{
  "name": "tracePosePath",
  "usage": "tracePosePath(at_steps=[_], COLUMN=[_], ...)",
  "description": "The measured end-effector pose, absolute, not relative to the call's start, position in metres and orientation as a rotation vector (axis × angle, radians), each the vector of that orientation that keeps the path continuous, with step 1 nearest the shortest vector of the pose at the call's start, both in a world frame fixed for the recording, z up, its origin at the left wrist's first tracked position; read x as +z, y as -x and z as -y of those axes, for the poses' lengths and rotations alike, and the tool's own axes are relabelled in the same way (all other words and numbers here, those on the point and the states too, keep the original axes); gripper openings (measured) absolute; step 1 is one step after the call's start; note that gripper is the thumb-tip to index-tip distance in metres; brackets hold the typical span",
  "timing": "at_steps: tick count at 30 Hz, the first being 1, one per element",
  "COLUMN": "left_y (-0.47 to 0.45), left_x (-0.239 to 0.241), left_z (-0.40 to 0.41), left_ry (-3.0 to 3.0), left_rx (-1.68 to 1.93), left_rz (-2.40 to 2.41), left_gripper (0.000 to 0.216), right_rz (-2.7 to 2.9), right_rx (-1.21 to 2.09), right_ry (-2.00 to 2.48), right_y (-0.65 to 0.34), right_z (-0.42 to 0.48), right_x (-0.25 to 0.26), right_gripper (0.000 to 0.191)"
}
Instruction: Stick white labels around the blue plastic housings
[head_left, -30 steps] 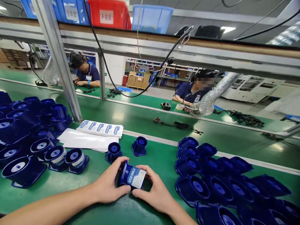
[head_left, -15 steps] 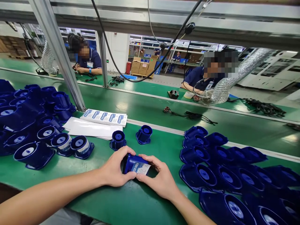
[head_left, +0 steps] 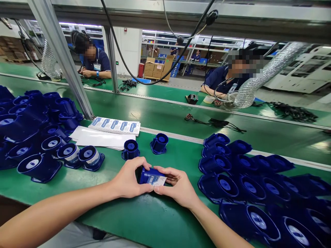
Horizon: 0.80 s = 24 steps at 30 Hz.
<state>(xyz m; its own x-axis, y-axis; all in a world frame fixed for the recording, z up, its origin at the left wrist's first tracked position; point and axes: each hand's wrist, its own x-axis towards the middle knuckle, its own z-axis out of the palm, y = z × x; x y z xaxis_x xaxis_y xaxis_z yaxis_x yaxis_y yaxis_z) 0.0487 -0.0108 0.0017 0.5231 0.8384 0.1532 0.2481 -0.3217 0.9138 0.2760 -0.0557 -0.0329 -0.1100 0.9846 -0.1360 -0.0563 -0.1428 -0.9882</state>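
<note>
Held part: we have a dark blue plastic housing [head_left: 150,176] lying on its side on the green bench [head_left: 144,224], just in front of us, its white label [head_left: 158,180] facing up.
Left hand [head_left: 128,179]: closed around the housing's left end, fingers curled over the top.
Right hand [head_left: 178,186]: pinching the labelled end, thumb at the label's edge.
Handling: we judge it light, rigid and smooth-walled; best gripped by both ends, off the fresh label.
Count: one in hand; two small housings [head_left: 130,149] standing upright just behind; one label sheet stack [head_left: 115,126].
Piles: heaps of blue housings left [head_left: 31,127] and right [head_left: 248,182], too overlapped for us to count.
</note>
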Motion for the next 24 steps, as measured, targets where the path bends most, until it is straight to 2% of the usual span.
tracePosePath(at_steps=[8,12,24], left_y=[-0.05,-0.052,-0.057], left_x=[0.003,0.004,0.008], left_z=[0.012,0.015,0.02], left_ry=[-1.773,-1.759,-1.806], left_rx=[0.787,0.807,0.767], left_rz=[-0.935,-0.96,-1.014], left_gripper=[0.043,0.041,0.045], right_rz=[0.969,0.911,0.777], right_rx=[1.593,1.606,1.696], right_ry=[1.158,1.195,1.283], right_y=[-0.276,-0.277,-0.276], right_z=[0.053,0.051,0.047], right_x=[-0.03,-0.029,-0.02], right_gripper=[0.059,0.052,0.048])
